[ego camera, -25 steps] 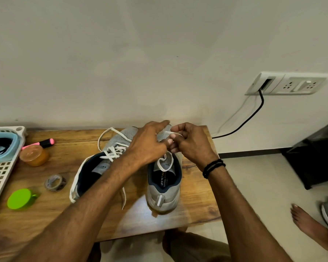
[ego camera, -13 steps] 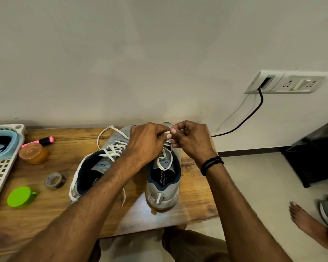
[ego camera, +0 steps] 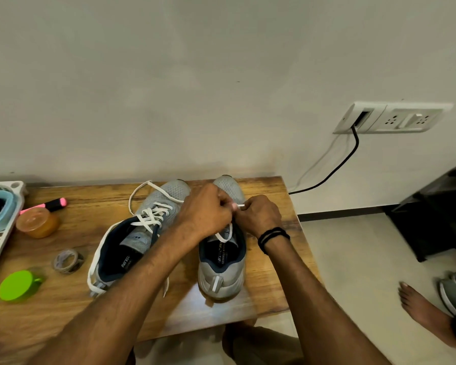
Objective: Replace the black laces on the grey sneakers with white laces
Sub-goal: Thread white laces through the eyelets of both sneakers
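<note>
Both hands are bunched up over the front of one grey sneaker (ego camera: 221,275), fingers curled tight. The left hand (ego camera: 206,209) and right hand (ego camera: 259,216) sit knuckle to knuckle, pinching the white lace (ego camera: 227,234) between them, its tip poking out by the right thumb. That shoe stands near the worktop (ego camera: 287,262) right edge, heel towards the person. The other sneaker (ego camera: 132,246), laced white, lies just beside it on the left. The tape roll (ego camera: 68,260), green lid (ego camera: 17,285) and jar (ego camera: 37,223) sit further left

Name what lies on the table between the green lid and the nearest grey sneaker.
A roll of tape lies between the green lid and that sneaker, in the head view.
</note>
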A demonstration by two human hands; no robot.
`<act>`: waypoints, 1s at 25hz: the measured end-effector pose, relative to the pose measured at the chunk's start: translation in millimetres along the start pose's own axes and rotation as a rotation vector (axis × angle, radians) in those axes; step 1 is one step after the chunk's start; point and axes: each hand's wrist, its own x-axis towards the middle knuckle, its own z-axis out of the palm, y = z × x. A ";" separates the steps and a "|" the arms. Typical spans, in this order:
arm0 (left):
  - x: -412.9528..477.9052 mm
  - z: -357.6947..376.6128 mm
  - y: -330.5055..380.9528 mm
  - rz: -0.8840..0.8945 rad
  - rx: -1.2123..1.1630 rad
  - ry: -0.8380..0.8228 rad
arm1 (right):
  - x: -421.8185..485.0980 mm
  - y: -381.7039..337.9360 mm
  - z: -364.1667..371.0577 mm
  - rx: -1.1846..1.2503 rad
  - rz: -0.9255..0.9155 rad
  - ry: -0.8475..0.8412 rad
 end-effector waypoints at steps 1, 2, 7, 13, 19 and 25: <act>-2.0 -2.6 8.6 -0.101 -0.238 -0.017 | -0.1 -1.0 -2.2 -0.003 -0.001 -0.020; -3.5 -7.1 15.2 -0.206 -0.456 0.035 | -0.5 -1.7 -3.9 -0.003 -0.008 -0.059; -4.4 -49.2 20.1 -0.162 -0.617 1.306 | -8.0 -7.4 -4.0 -0.115 -0.074 -0.169; -7.1 -28.4 15.5 0.113 -0.214 0.838 | -2.5 -6.9 -3.9 -0.069 -0.015 -0.113; 3.2 31.1 -26.3 0.098 0.245 0.253 | 7.2 7.4 1.3 0.276 0.086 -0.108; 7.0 43.7 -36.7 0.021 0.015 0.232 | 19.7 21.4 -6.0 0.652 0.242 -0.314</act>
